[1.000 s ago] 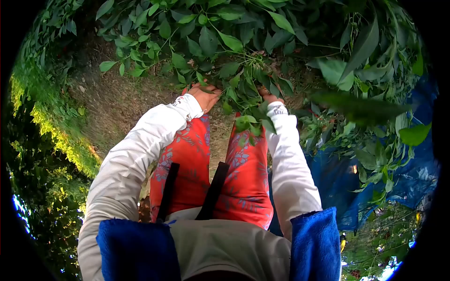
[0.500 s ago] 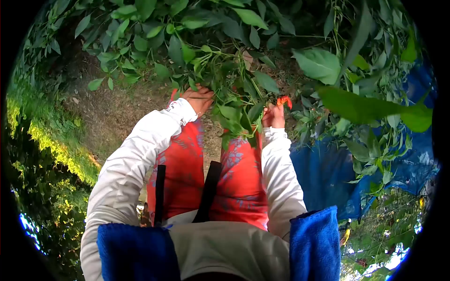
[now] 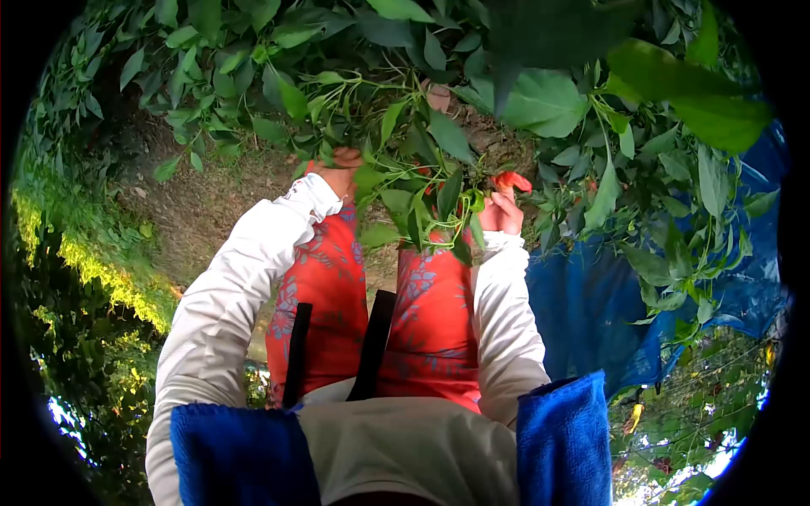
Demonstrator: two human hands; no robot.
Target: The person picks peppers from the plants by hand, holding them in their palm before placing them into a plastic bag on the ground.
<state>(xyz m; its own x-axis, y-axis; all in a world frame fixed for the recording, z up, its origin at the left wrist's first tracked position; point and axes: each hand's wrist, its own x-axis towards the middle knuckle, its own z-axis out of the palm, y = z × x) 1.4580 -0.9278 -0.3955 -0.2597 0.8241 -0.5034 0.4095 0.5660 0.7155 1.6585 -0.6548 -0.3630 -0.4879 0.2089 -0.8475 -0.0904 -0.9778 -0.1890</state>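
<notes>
My right hand (image 3: 504, 212) is closed, with a bright red pepper (image 3: 511, 180) sticking out above its fingers. Leafy green stems (image 3: 430, 198) of a pepper plant hang between my two hands, partly over the red patterned trousers. My left hand (image 3: 337, 174) is at the left side of these stems, its fingers bent and their tips partly hidden by leaves. What those fingers hold, if anything, I cannot make out. A small red spot (image 3: 423, 171) shows among the leaves between the hands.
Dense foliage (image 3: 278, 51) fills the far side, and large leaves (image 3: 540, 103) hang close at the upper right. Bare soil (image 3: 181, 198) lies to the left. Blue sheeting (image 3: 582, 312) covers the ground at right. A blue cloth (image 3: 245, 455) hangs near my body.
My left hand has drawn slightly left, its fingers now more bent. My right hand has turned and shifted slightly right with the red pepper. The view has shifted a little.
</notes>
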